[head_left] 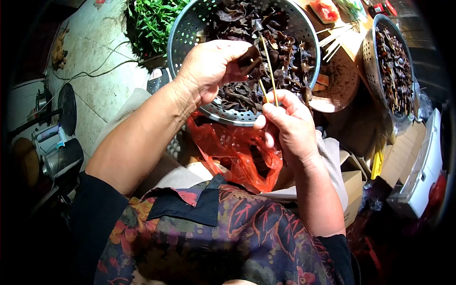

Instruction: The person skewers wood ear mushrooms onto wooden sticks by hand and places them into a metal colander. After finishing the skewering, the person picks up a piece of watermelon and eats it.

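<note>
A large perforated metal colander (315, 50) in front of me holds dark, wrinkled wood ear mushrooms (240, 97), loose at the left and threaded on sticks at the right. Over its left side my left hand (206, 66) is closed, with a dark piece of wood ear (252, 56) at its fingertips. My right hand (292, 121), near the front rim, pinches two thin bamboo skewers (269, 64) that point up and away from me. Their lower ends are hidden by the fingers. Below the colander a red plastic bag (232, 149) lies across my lap.
At the right a second colander (369, 54) holds skewered wood ear (394, 71). Loose skewers (336, 40) lie at the back right beside a round wooden board (344, 85). Leafy greens (154, 21) stand at the back left, with a cable (102, 71) on the floor.
</note>
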`<action>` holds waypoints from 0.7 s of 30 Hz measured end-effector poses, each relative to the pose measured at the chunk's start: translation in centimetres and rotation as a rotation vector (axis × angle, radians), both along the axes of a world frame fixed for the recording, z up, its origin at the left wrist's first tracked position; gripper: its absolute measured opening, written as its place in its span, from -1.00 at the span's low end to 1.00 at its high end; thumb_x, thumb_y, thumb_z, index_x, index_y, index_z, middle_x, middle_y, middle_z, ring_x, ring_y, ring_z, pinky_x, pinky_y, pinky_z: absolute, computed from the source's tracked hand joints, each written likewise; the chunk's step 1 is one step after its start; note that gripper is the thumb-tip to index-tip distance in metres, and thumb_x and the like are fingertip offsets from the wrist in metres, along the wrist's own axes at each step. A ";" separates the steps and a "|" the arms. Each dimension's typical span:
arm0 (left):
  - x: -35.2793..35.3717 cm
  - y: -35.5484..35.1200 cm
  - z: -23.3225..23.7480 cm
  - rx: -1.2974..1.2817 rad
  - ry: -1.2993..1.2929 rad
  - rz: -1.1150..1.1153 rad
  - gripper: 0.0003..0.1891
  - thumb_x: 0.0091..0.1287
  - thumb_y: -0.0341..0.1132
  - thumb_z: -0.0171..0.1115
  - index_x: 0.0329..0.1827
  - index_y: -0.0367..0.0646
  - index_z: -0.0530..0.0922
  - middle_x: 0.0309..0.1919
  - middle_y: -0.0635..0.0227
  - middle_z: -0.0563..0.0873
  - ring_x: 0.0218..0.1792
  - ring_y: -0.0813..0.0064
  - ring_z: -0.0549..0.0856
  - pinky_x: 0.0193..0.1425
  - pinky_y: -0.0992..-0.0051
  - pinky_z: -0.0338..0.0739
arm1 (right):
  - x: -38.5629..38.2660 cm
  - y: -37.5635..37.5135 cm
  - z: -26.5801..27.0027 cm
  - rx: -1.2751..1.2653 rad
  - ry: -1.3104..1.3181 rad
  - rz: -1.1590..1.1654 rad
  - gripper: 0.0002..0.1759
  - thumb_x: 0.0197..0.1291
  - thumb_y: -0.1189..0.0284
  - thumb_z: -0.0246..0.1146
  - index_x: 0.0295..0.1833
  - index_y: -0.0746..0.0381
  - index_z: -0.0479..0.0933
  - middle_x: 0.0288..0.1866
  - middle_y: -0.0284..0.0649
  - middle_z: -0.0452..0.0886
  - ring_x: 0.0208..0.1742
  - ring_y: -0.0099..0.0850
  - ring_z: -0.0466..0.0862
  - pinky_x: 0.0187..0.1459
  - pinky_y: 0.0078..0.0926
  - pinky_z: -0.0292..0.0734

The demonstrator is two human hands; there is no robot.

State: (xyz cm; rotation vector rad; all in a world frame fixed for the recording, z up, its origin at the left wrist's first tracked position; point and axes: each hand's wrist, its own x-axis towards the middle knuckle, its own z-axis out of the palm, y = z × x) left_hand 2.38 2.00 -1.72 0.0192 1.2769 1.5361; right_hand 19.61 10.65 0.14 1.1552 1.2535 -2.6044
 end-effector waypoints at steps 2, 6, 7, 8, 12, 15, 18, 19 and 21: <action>0.0 0.1 0.1 -0.015 0.016 -0.006 -0.78 0.32 -0.34 0.15 -0.02 -0.19 0.55 -0.23 0.38 0.67 -0.24 0.56 0.66 -0.12 0.43 0.60 | 0.0 0.1 0.0 -0.005 -0.007 -0.007 -0.84 0.23 0.52 0.10 -0.09 0.28 0.37 -0.51 -0.17 0.60 -0.76 -0.56 0.45 -0.72 -0.72 0.35; 0.1 -0.2 -0.1 -0.029 0.035 -0.007 -0.79 0.22 -0.41 0.27 -0.10 -0.24 0.57 -0.26 0.33 0.69 -0.25 0.54 0.67 -0.20 0.50 0.61 | 0.1 0.1 -0.2 -0.024 0.011 -0.010 -0.83 0.23 0.52 0.11 -0.07 0.28 0.36 -0.50 -0.17 0.59 -0.73 -0.55 0.47 -0.71 -0.71 0.36; 0.2 -0.2 0.1 -0.002 0.045 -0.029 -0.79 0.21 -0.42 0.27 -0.11 -0.25 0.57 -0.27 0.33 0.69 -0.25 0.54 0.67 -0.19 0.51 0.60 | 0.1 0.1 -0.2 -0.039 0.019 -0.016 -0.83 0.23 0.52 0.11 -0.07 0.27 0.36 -0.49 -0.16 0.59 -0.73 -0.54 0.47 -0.71 -0.72 0.36; 0.3 -0.3 0.3 0.024 0.054 -0.050 -0.79 0.20 -0.43 0.28 -0.11 -0.26 0.57 -0.27 0.33 0.69 -0.25 0.54 0.68 -0.19 0.52 0.60 | 0.1 0.2 -0.1 -0.039 0.020 -0.018 -0.83 0.23 0.52 0.11 -0.07 0.27 0.36 -0.49 -0.16 0.59 -0.73 -0.54 0.47 -0.71 -0.72 0.36; -0.2 -0.6 0.1 0.016 0.057 -0.074 -0.68 0.21 -0.48 0.23 0.04 -0.25 0.48 -0.21 0.33 0.67 -0.22 0.55 0.66 -0.10 0.51 0.58 | -0.2 0.4 0.2 -0.047 -0.043 -0.065 -0.85 0.28 0.44 0.10 -0.09 0.26 0.40 -0.39 -0.21 0.59 -0.58 -0.55 0.56 -0.56 -0.70 0.45; -0.5 -0.6 0.5 0.047 0.047 -0.108 -0.68 0.21 -0.50 0.23 0.03 -0.30 0.47 -0.18 0.28 0.66 -0.21 0.52 0.66 -0.06 0.51 0.58 | -0.2 1.1 -0.3 0.060 -0.067 -0.166 -0.84 0.30 0.37 0.11 -0.13 0.24 0.46 -0.34 -0.29 0.56 -0.45 -0.58 0.58 -0.45 -0.71 0.45; -0.2 -0.5 0.8 0.035 0.048 -0.180 -0.67 0.16 -0.55 0.25 0.00 -0.34 0.48 -0.18 0.26 0.65 -0.20 0.51 0.66 -0.04 0.54 0.57 | 0.0 1.6 0.2 0.143 -0.073 -0.185 -0.83 0.26 0.35 0.18 -0.17 0.23 0.50 -0.44 -0.39 0.51 -0.50 -0.68 0.47 -0.47 -0.80 0.34; 0.0 -0.5 0.9 0.036 0.045 -0.204 -0.67 0.14 -0.55 0.27 -0.01 -0.34 0.49 -0.20 0.27 0.65 -0.21 0.52 0.66 -0.04 0.55 0.56 | -0.1 1.6 0.4 0.160 -0.064 -0.173 -0.84 0.24 0.35 0.20 -0.19 0.23 0.51 -0.46 -0.42 0.49 -0.51 -0.70 0.43 -0.48 -0.81 0.30; 0.4 -0.4 1.0 0.039 0.037 -0.253 -0.68 0.11 -0.55 0.30 -0.04 -0.32 0.52 -0.23 0.28 0.66 -0.22 0.53 0.66 -0.07 0.57 0.56 | -0.2 1.4 0.7 0.185 -0.065 -0.163 -0.85 0.20 0.37 0.25 -0.22 0.22 0.53 -0.48 -0.51 0.46 -0.52 -0.75 0.35 -0.47 -0.81 0.23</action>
